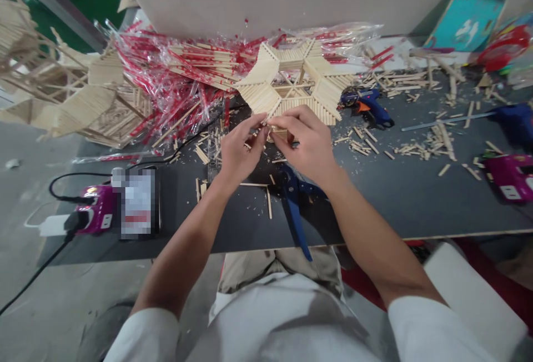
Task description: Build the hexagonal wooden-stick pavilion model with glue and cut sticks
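A hexagonal ring model (291,81) built of pale wooden sticks lies on the dark table (416,201), just beyond my hands. My left hand (239,148) and my right hand (306,142) meet at its near edge, fingers pinched together on a small stick piece (277,129) held between them. Blue-handled cutters (295,206) lie on the table under my right wrist.
Bundles of sticks in red-printed plastic wrappers (183,81) pile up at the back left. Larger stick structures (62,101) stand at the left. A blue glue gun (368,106) lies right of the model, purple power strips (97,212) (510,176) sit at both sides, and offcuts are scattered about.
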Action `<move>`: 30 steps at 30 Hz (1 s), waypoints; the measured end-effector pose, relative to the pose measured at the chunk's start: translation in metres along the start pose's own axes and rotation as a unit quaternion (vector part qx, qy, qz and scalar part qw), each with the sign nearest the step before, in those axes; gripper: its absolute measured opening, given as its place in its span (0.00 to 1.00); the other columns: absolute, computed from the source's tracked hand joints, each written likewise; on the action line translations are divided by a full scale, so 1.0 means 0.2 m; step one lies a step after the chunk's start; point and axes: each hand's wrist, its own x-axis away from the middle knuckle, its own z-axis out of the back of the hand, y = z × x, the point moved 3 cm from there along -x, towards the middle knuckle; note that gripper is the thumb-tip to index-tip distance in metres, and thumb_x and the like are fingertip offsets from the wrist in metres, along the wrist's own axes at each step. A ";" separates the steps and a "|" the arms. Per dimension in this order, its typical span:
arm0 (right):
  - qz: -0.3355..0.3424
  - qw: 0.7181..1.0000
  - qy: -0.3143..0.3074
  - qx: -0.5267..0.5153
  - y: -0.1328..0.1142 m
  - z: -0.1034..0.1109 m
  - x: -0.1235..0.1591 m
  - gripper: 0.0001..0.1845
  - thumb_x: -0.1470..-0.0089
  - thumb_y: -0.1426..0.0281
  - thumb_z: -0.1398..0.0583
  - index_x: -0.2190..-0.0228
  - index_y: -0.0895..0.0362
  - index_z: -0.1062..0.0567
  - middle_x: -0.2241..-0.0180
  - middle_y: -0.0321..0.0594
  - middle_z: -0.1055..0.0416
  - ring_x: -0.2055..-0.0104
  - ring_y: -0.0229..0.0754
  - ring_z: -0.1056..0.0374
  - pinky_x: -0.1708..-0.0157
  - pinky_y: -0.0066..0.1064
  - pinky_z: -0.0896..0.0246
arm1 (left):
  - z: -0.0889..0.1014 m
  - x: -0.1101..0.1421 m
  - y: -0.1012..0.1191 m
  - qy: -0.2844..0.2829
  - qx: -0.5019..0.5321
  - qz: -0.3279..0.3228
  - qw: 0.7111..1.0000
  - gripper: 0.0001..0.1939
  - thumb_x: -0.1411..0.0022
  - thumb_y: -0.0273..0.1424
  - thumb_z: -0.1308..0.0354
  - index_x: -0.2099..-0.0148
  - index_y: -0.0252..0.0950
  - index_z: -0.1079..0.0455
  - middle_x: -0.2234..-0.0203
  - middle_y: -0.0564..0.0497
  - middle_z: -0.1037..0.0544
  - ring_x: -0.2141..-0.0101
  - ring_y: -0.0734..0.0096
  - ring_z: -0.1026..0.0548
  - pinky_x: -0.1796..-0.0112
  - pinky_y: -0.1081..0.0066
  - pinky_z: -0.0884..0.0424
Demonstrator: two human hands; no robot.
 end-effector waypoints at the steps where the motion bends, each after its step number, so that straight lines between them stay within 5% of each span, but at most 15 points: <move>1: 0.000 1.000 0.001 0.000 0.00 0.00 0.00 0.11 0.30 0.72 0.41 0.50 0.49 0.22 0.57 0.42 0.28 0.61 0.42 0.28 0.59 0.37 0.29 | 0.00 0.00 0.00 -0.002 0.000 0.006 1.000 0.18 0.24 0.45 0.45 0.42 0.41 0.25 0.54 0.48 0.15 0.70 0.76 0.17 0.68 0.76 0.21; 8: 0.005 1.000 0.001 -0.001 0.01 0.00 0.01 0.12 0.30 0.71 0.41 0.49 0.49 0.22 0.57 0.41 0.28 0.69 0.38 0.33 0.63 0.36 0.31 | 0.00 0.00 0.01 -0.002 0.025 0.006 1.000 0.16 0.24 0.42 0.43 0.42 0.41 0.25 0.57 0.50 0.15 0.74 0.79 0.19 0.70 0.77 0.22; 13: 0.010 1.000 0.001 0.009 0.01 -0.01 0.01 0.12 0.30 0.72 0.42 0.49 0.49 0.23 0.56 0.43 0.29 0.61 0.42 0.29 0.59 0.37 0.29 | 0.00 0.00 0.01 0.003 0.028 0.014 1.000 0.16 0.25 0.42 0.42 0.43 0.40 0.25 0.55 0.48 0.15 0.71 0.78 0.18 0.68 0.76 0.21; 20: 0.031 0.999 0.022 0.013 0.00 -0.01 0.02 0.13 0.31 0.74 0.41 0.50 0.48 0.23 0.58 0.42 0.29 0.65 0.40 0.32 0.63 0.35 0.29 | 0.00 -0.01 0.00 -0.010 0.019 0.023 0.999 0.16 0.24 0.42 0.43 0.42 0.41 0.25 0.56 0.50 0.15 0.74 0.81 0.20 0.71 0.79 0.22; 26: 0.011 1.000 0.011 0.011 0.01 -0.02 0.02 0.12 0.31 0.73 0.42 0.50 0.49 0.23 0.56 0.42 0.29 0.64 0.40 0.30 0.62 0.35 0.29 | 0.00 -0.01 -0.02 -0.012 -0.004 -0.012 1.000 0.14 0.24 0.39 0.43 0.42 0.41 0.25 0.54 0.49 0.15 0.62 0.73 0.16 0.64 0.75 0.19; 30: 0.007 1.000 0.012 0.007 0.01 -0.02 0.02 0.12 0.31 0.73 0.41 0.50 0.49 0.23 0.56 0.42 0.29 0.64 0.40 0.30 0.62 0.35 0.29 | 0.01 -0.01 -0.02 -0.011 0.002 -0.021 1.000 0.13 0.25 0.36 0.41 0.42 0.41 0.26 0.55 0.50 0.15 0.63 0.74 0.16 0.64 0.76 0.20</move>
